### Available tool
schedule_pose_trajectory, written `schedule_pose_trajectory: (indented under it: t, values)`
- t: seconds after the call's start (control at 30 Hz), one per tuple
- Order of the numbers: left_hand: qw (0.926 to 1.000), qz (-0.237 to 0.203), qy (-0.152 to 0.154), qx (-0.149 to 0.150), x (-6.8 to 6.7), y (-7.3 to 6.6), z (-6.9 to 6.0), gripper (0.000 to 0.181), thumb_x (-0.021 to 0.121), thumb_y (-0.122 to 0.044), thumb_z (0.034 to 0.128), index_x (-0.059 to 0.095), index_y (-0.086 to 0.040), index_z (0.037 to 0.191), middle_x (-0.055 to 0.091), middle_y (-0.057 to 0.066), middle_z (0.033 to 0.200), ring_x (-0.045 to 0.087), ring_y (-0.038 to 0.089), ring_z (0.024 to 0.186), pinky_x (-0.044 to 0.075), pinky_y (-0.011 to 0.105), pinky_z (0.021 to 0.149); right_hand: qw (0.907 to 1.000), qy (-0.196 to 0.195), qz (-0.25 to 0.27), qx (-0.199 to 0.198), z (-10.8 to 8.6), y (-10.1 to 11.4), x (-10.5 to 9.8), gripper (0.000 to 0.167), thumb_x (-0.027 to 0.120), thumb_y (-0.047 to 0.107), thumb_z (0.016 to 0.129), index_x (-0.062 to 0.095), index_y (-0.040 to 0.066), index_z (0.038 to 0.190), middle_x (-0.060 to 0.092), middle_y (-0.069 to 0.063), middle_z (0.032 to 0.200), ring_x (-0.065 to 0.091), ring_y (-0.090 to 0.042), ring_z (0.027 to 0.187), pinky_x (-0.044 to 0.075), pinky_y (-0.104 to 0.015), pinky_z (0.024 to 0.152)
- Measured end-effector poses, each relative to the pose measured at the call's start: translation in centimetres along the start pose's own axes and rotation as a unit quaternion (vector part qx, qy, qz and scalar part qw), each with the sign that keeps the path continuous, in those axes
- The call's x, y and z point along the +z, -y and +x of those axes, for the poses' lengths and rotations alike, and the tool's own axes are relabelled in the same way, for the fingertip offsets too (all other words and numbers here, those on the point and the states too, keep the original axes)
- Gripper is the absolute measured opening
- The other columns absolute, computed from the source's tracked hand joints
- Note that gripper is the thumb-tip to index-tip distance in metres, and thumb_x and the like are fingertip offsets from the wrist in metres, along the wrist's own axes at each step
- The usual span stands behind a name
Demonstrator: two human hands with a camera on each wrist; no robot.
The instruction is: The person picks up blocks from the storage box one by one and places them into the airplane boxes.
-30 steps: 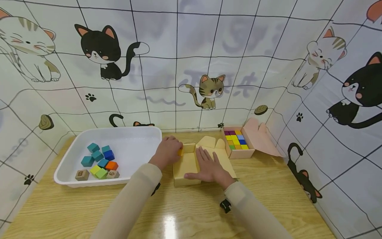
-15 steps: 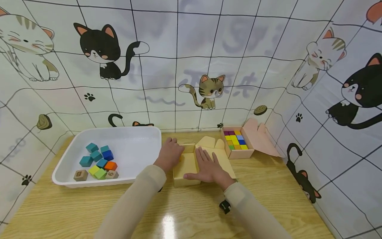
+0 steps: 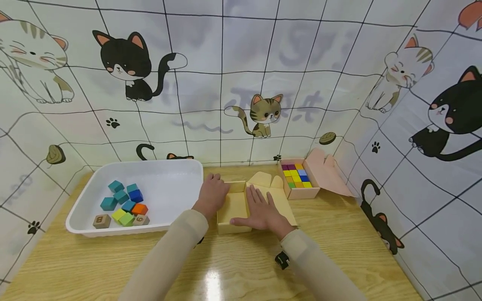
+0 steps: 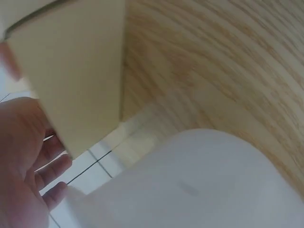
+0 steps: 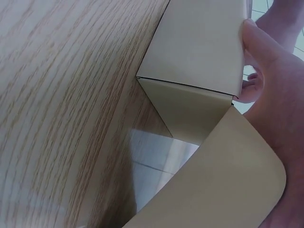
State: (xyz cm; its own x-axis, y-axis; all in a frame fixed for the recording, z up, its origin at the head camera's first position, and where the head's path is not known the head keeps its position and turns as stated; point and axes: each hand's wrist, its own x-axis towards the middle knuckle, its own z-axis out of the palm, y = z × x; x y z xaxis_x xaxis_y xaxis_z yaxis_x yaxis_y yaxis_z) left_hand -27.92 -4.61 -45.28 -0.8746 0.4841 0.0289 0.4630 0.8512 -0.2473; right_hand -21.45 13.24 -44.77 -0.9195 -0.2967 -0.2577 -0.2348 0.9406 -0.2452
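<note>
A pale yellow cardboard box (image 3: 235, 205) lies with its lid (image 3: 278, 200) folded out to the right. My left hand (image 3: 212, 194) reaches over the box's left wall, fingertips inside. What its fingertips hold is hidden. In the left wrist view several fingers of my left hand (image 4: 28, 156) curve beyond the end of the box's side wall (image 4: 76, 80). My right hand (image 3: 261, 211) lies with fingers spread across the box's right side and the lid, thumb over the interior. The right wrist view shows its thumb (image 5: 261, 42) touching the box's upper edge.
At left stands a white tray (image 3: 173, 179) with teal, blue, orange, green and wooden blocks in its left part. A pink box (image 3: 305, 193) filled with coloured blocks stands at the back right, lid folded out. A cat-patterned sheet (image 3: 203, 92) backs the wooden table (image 3: 241, 267).
The orange block at my left hand's fingertips went down along the box's left wall and is now out of sight behind the hand. My right hand has stayed in place.
</note>
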Motion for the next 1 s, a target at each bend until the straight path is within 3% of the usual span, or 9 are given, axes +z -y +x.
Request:
schedule_pose_trajectory:
  t: [0.13, 0.3, 0.43, 0.6, 0.77, 0.87, 1.0]
  values:
    - [0.9963, -0.076, -0.038, -0.013, -1.5, 1.3, -0.5, 0.012, 0.065, -0.024, 0.0911, 0.070, -0.020, 0.101, 0.073, -0.002, 0.101, 0.056, 0.022, 0.101, 0.042, 0.042, 0.097, 1.0000, 0.003, 0.004, 0.001, 0.0, 0.0, -0.1, 0.120, 0.047, 0.083, 0.077, 0.001, 0.006, 0.157, 0.000, -0.011, 0.166, 0.006, -0.030, 0.154, 0.002, -0.057, 0.122]
    - [0.9843, -0.148, -0.092, -0.030, -4.3, 5.1, -1.9, 0.017, 0.062, -0.016, 0.0905, 0.072, -0.017, 0.105, 0.074, 0.000, 0.103, 0.059, 0.028, 0.111, 0.042, 0.049, 0.101, 0.9999, -0.002, 0.010, 0.000, 0.0, -0.2, 0.0, 0.121, 0.047, 0.084, 0.077, 0.000, 0.006, 0.157, 0.000, -0.011, 0.166, 0.005, -0.029, 0.154, 0.001, -0.057, 0.122]
    - [0.9842, -0.154, -0.078, -0.039, -5.5, 9.1, -3.8, 0.018, 0.063, -0.017, 0.0898, 0.072, -0.015, 0.106, 0.075, 0.002, 0.095, 0.059, 0.031, 0.108, 0.042, 0.052, 0.097, 0.9999, -0.002, 0.014, -0.001, 0.0, -0.2, 0.1, 0.121, 0.048, 0.083, 0.077, -0.001, 0.006, 0.157, -0.002, -0.011, 0.165, 0.005, -0.030, 0.154, 0.000, -0.057, 0.122]
    - [0.9879, -0.142, -0.006, -0.062, -4.8, 13.4, -6.8, 0.021, 0.069, -0.018, 0.0883, 0.071, -0.013, 0.109, 0.074, 0.002, 0.092, 0.056, 0.033, 0.109, 0.040, 0.055, 0.098, 0.9998, -0.001, 0.020, -0.002, 0.0, -0.2, 0.3, 0.121, 0.050, 0.082, 0.077, -0.001, 0.007, 0.157, -0.002, -0.011, 0.166, 0.005, -0.029, 0.154, -0.001, -0.057, 0.122]
    - [0.9838, -0.144, 0.064, -0.084, -2.7, 16.1, -10.3, 0.022, 0.074, -0.016, 0.0851, 0.072, -0.013, 0.107, 0.071, 0.004, 0.092, 0.055, 0.033, 0.102, 0.039, 0.058, 0.099, 0.9998, -0.002, 0.019, -0.002, -0.1, -0.1, 0.2, 0.121, 0.049, 0.082, 0.077, -0.001, 0.006, 0.157, -0.002, -0.011, 0.166, 0.004, -0.029, 0.154, -0.001, -0.056, 0.122]
    - [0.9802, -0.156, 0.087, -0.085, -1.1, 17.3, -12.1, 0.022, 0.074, -0.014, 0.0829, 0.073, -0.013, 0.104, 0.070, 0.003, 0.089, 0.056, 0.029, 0.093, 0.042, 0.056, 0.093, 0.9999, -0.003, 0.015, -0.002, -0.1, -0.2, 0.2, 0.121, 0.049, 0.083, 0.077, -0.001, 0.007, 0.157, -0.002, -0.011, 0.166, 0.004, -0.028, 0.154, -0.001, -0.056, 0.122]
    - [0.9800, -0.158, 0.093, -0.077, 0.6, 18.4, -13.7, 0.023, 0.074, -0.010, 0.0779, 0.073, -0.013, 0.101, 0.068, 0.001, 0.086, 0.053, 0.023, 0.082, 0.043, 0.047, 0.082, 0.9998, -0.003, 0.018, -0.007, 0.0, -0.3, 0.3, 0.121, 0.048, 0.083, 0.077, -0.001, 0.006, 0.156, -0.002, -0.012, 0.165, 0.004, -0.029, 0.154, -0.002, -0.056, 0.122]
